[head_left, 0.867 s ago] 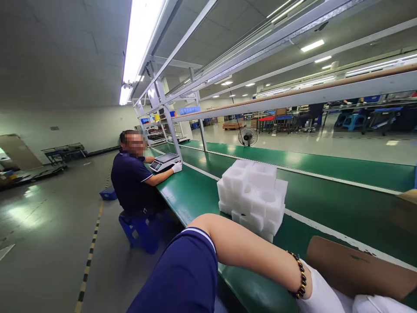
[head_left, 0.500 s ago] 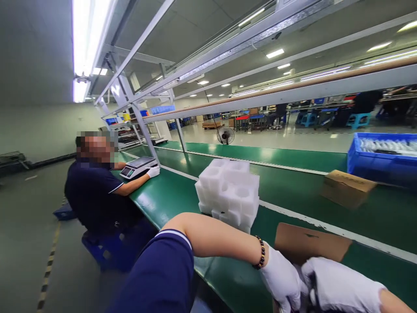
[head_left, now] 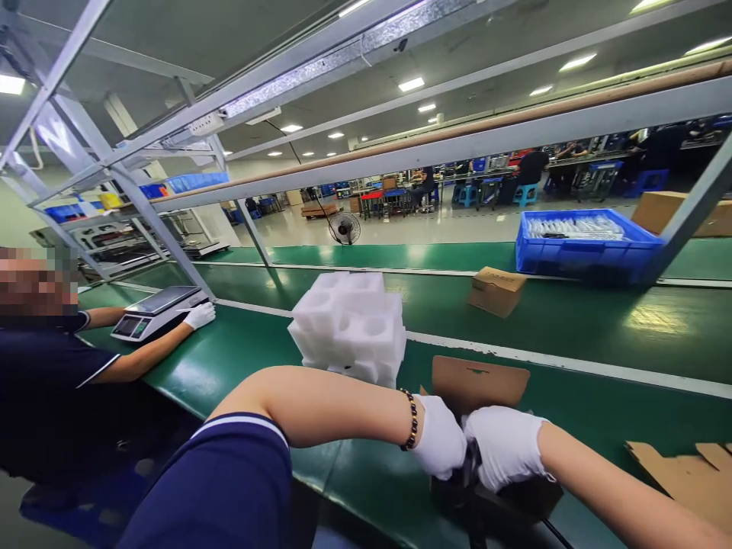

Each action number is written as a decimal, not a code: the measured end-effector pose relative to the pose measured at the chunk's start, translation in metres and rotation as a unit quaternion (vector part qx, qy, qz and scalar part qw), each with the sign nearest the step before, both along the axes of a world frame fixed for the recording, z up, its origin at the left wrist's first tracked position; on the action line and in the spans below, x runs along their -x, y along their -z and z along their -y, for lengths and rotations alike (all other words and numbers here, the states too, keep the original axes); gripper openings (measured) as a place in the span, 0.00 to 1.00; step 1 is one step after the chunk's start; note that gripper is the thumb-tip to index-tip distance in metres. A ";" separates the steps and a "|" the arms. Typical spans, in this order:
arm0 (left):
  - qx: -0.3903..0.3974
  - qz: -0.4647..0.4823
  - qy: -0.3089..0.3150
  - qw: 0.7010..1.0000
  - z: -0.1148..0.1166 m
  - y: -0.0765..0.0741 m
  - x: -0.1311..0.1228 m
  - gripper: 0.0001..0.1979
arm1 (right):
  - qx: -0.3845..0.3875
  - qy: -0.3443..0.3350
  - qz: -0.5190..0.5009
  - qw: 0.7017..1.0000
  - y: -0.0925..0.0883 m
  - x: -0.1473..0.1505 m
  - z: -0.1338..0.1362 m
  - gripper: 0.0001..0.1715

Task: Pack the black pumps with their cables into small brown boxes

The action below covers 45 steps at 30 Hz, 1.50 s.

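An open cardboard box [head_left: 480, 383] stands in front of me with its lid flap raised. Both my hands, in white gloves, are together at its opening. My left hand [head_left: 443, 441], below a beaded bracelet, has its fingers curled down around a dark item. My right hand [head_left: 508, 446] is closed right beside it. Between them shows a black strap-like piece [head_left: 471, 461]; the rest of it is covered by the gloves and shadow. A thin black cord [head_left: 556, 532] runs out at the lower edge.
White foam inserts [head_left: 348, 324] are stacked left of the box. Beyond lie a small closed carton [head_left: 496, 291] and a blue crate [head_left: 589, 255] of bagged items. Flattened cardboard [head_left: 686, 480] lies right. At left, a co-worker's gloved hand [head_left: 200, 315] touches a weighing scale [head_left: 157, 313].
My view has swung to the right, bringing the whole blue crate and the flattened cardboard into sight. Both hands stay together at the box; the black piece between them shows more.
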<state>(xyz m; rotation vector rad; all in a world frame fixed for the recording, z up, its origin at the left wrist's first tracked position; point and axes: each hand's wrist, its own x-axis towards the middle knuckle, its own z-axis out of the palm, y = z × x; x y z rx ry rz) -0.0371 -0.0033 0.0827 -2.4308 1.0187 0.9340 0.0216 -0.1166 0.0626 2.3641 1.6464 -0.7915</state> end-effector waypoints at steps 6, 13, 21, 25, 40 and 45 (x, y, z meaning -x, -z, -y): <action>0.009 0.072 -0.016 0.997 -0.011 -0.003 -0.003 0.08 | 0.017 -0.002 -0.009 1.000 -0.003 -0.002 -0.003 0.13; 0.018 0.146 -0.035 0.989 -0.007 0.003 0.004 0.09 | -0.001 -0.009 -0.014 1.000 0.005 -0.009 0.000 0.15; 0.100 0.038 -0.080 0.991 -0.026 -0.009 0.005 0.17 | 0.011 0.008 -0.020 1.000 -0.001 -0.008 -0.002 0.08; 0.102 -0.036 -0.020 0.994 -0.038 -0.019 0.004 0.27 | 0.016 0.023 -0.026 0.999 0.000 -0.009 -0.003 0.09; 0.025 0.083 0.017 0.996 -0.008 0.008 0.012 0.02 | 0.007 0.006 -0.033 0.999 -0.003 -0.011 -0.004 0.13; 0.044 0.038 -0.013 0.998 0.003 0.028 0.002 0.02 | 0.021 -0.009 -0.041 0.999 -0.007 -0.011 -0.010 0.12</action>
